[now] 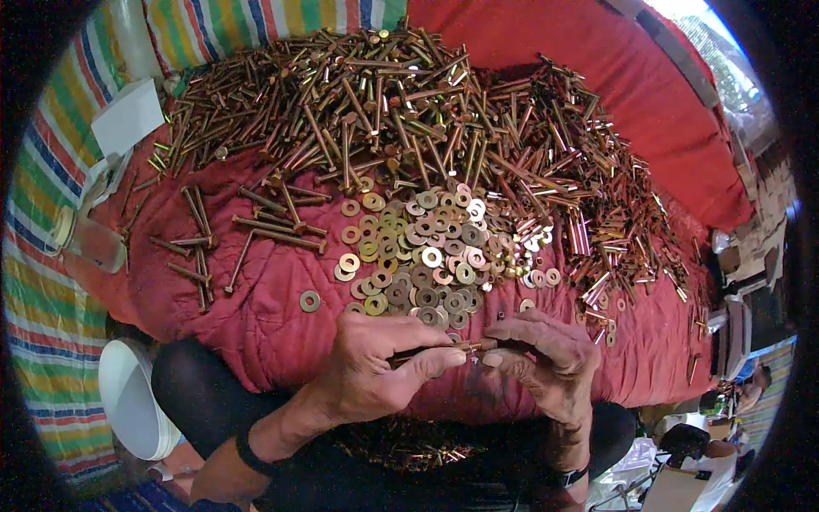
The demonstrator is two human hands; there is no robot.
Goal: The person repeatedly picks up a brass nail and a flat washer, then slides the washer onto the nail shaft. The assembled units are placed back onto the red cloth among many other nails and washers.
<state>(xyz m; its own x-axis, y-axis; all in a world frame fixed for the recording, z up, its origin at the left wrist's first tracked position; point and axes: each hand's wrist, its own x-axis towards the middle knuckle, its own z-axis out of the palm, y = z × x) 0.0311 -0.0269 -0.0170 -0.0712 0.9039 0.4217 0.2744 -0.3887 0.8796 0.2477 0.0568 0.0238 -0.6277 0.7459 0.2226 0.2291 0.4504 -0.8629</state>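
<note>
Both hands meet low over the red cloth (pixel 256 324) — the left hand (pixel 375 371) pinches a bolt (pixel 444 348) whose tip the right hand (pixel 546 354) grips — just below the washers (pixel 418 256), with the bolt heap (pixel 384 111) beyond.

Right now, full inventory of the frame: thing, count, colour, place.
long bolts: a large heap, brass-coloured, far side of the cloth
washers: a pile, brass and grey, centre
short tubes: many, coppery, right
quilted cloth: one, red, under everything
striped sheet: one, multicoloured, left
bucket: one, white, lower left
bolt in hand: one, brass, between both hands
left hand: pinching the bolt
right hand: fingertips at the bolt's end
</note>
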